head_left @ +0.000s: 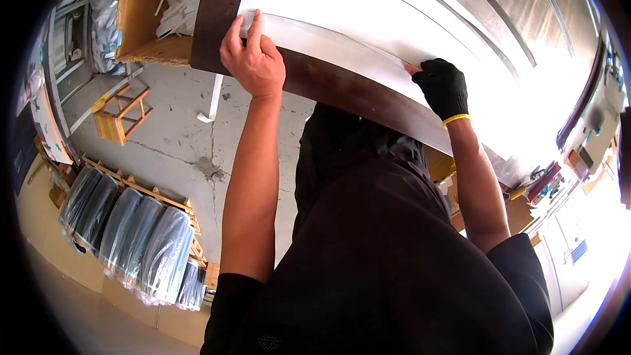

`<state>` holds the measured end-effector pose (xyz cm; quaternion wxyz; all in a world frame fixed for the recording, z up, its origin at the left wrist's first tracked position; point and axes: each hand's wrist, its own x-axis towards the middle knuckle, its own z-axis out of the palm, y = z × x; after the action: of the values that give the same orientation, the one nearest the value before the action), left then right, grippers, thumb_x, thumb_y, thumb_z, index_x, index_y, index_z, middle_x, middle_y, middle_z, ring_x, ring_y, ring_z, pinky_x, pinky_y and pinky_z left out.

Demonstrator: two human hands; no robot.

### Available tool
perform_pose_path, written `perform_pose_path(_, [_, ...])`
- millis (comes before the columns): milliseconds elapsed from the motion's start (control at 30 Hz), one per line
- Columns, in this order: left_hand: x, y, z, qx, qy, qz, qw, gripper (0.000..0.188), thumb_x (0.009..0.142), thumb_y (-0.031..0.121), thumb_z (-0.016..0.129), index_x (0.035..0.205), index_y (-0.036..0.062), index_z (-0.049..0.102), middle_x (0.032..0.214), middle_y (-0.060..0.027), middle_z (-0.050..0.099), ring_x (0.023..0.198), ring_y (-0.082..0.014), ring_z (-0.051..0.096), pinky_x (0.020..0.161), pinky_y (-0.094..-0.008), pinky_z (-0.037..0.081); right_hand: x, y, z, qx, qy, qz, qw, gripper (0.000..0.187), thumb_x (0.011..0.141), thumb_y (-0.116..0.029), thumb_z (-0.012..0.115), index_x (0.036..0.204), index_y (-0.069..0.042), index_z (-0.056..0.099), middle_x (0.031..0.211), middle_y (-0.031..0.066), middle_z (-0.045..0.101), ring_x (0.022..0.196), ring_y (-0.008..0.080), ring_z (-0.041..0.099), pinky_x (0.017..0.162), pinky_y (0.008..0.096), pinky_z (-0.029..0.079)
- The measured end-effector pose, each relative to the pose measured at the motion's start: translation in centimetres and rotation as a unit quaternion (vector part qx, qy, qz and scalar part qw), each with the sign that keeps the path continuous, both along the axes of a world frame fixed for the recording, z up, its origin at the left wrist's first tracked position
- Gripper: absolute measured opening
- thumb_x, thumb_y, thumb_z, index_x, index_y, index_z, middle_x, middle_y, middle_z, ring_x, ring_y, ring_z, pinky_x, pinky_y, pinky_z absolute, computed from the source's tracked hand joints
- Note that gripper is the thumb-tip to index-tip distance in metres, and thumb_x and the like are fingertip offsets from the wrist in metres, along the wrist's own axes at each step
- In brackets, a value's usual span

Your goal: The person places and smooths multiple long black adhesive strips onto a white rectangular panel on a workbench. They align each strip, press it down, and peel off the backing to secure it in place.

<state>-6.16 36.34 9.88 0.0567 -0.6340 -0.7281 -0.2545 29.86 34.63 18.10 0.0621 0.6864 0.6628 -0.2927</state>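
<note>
My bare left hand (255, 59) rests at the left end of a white strip (315, 38), index and middle fingers stretched out and apart on it. My right hand (443, 87), in a black glove with a yellow cuff and bare fingertips, is closed at the strip's right part, with its thumb tip at the edge. Its other fingers are mostly hidden. The strip lies along the near side of a stack of glossy white sheets (342, 0). Beneath them is a dark brown table edge (328, 82), close in front of my body.
A cardboard box (141, 6) of white offcuts (187, 3) stands left of the table. On the floor are a small wooden stool (123, 117) and a loose white strip (213, 98). Plastic-wrapped dark rolls (131, 236) lie on a wooden pallet (161, 197) at lower left.
</note>
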Motion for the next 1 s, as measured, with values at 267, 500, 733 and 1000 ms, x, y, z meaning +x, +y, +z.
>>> perform_pose_path(267, [-0.5, 0.1, -0.1, -0.008, -0.028, -0.001, 1.0, 0.041, 0.103, 0.01, 0.063, 0.135, 0.0243, 0.085, 0.145, -0.0055, 0.068, 0.125, -0.0328, 0.061, 0.11, -0.047, 0.05, 0.3, -0.3, -0.9, 0.016, 0.004, -0.017, 1.0, 0.048, 0.097, -0.052, 0.078, 0.078, -0.008, 0.08, 0.08, 0.0174, 0.074, 0.077, 0.0396, 0.072, 0.072, 0.0469, 0.056])
perform_pose_path(500, [-0.7, 0.3, 0.4, -0.04, -0.143, 0.011, 0.989, 0.037, 0.104, 0.012, 0.066, 0.134, 0.0222, 0.084, 0.146, -0.0051, 0.064, 0.128, -0.0324, 0.058, 0.114, -0.0486, 0.046, 0.0, -0.4, -0.4, 0.024, 0.007, -0.033, 0.999, 0.048, 0.097, -0.052, 0.077, 0.078, -0.008, 0.082, 0.081, 0.0173, 0.076, 0.081, 0.0395, 0.074, 0.076, 0.0465, 0.057])
perform_pose_path(733, [-0.3, 0.4, 1.9, -0.089, -0.243, 0.026, 0.966, 0.051, 0.104, 0.013, 0.067, 0.156, 0.0109, 0.065, 0.153, -0.0122, 0.059, 0.139, -0.0382, 0.051, 0.121, -0.0548, 0.043, 0.1, -0.4, -0.7, 0.03, -0.018, -0.017, 0.999, 0.045, 0.096, -0.052, 0.076, 0.079, -0.011, 0.084, 0.082, 0.0161, 0.078, 0.082, 0.0378, 0.076, 0.077, 0.0469, 0.059])
perform_pose_path(1000, [9.4, -4.3, 4.6, -0.129, -0.117, -0.278, 0.945, 0.052, 0.111, 0.02, 0.059, 0.16, 0.0048, 0.061, 0.167, -0.0166, 0.058, 0.158, -0.0458, 0.048, 0.13, -0.0617, 0.035, 0.1, -0.5, -0.8, 0.033, -0.017, -0.018, 0.999, 0.045, 0.095, -0.055, 0.075, 0.079, -0.014, 0.086, 0.079, 0.015, 0.079, 0.08, 0.0379, 0.077, 0.077, 0.0475, 0.059])
